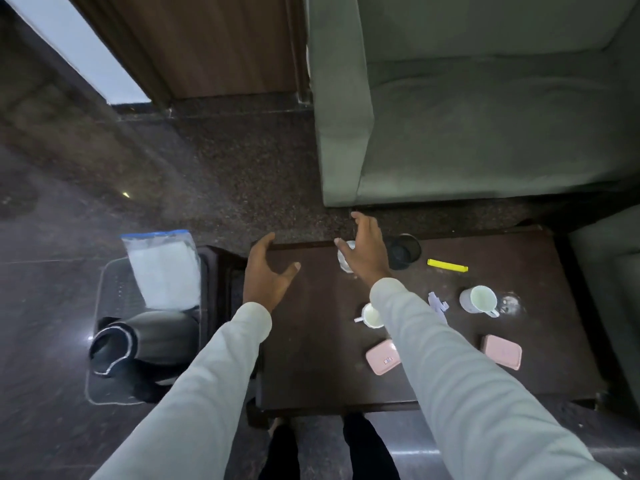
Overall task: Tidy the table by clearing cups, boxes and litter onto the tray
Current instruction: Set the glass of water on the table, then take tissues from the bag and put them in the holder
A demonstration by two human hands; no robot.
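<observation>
Both the left hand and right hand are open, empty. The right hovers over a small white cup at the dark wooden tabletop far edge; a careless reach could knock it off.

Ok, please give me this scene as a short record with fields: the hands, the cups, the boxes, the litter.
left hand: open, over the table far left corner
right hand: open, over a white cup
other cups: white mug; white cup beside the right sleeve
boxes: two pink, and
litter: paper scraps, yellow strip
</observation>
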